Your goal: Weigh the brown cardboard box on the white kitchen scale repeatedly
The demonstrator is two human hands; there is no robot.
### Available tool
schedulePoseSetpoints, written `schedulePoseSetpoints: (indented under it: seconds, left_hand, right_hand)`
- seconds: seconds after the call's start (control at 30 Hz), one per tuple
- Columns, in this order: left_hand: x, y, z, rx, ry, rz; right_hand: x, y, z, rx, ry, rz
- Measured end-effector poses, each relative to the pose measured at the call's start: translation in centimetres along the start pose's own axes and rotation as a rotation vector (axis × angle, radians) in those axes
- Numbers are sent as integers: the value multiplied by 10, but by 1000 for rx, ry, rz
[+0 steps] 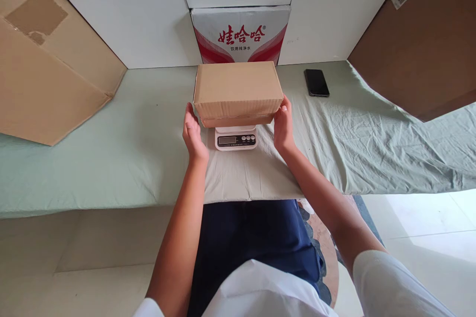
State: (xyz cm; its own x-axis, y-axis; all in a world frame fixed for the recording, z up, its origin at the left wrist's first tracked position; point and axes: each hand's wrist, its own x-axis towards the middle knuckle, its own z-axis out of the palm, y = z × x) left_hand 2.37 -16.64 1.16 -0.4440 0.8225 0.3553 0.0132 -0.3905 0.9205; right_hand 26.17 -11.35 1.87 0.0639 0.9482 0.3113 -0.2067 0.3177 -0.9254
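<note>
A closed brown cardboard box [238, 81] is between my two hands, over a small white kitchen scale [236, 141]. It covers the scale's platform, so I cannot tell whether its full weight rests there. The scale's display and buttons face me; no reading is legible. My left hand [194, 131] is against the box's left side with its fingers pointing up and away from me. At the lower right corner, my right hand [283, 124] has its fingers around the edge, partly hidden by the box.
A black phone [316, 82] lies on the green cloth [159, 109] to the right. Behind stands a white and red carton [241, 34] against white panels [130, 29]. Large cardboard sheets [55, 69] flank the left side, and another brown cardboard panel [420, 44] is on the right.
</note>
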Motion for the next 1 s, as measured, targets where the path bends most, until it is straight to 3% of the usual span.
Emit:
schedulePoseSetpoints:
  seconds: [0.17,0.43,0.67,0.8,1.0]
  left_hand:
    - [-2,4,3,-39,-16,6]
    - [-5,6,8,-38,-76,4]
    - [-5,9,11,-14,-134,64]
    - [30,5,15,-31,-144,81]
    - [124,-32,25,-69,-194,-28]
  right_hand:
    - [-1,-2,0,-66,-41,-29]
    - [-8,-29,10,-68,-143,-63]
    - [1,-18,10,-66,-106,-29]
    - [33,-18,15,-85,-100,-104]
    - [103,3,41,-69,-113,-164]
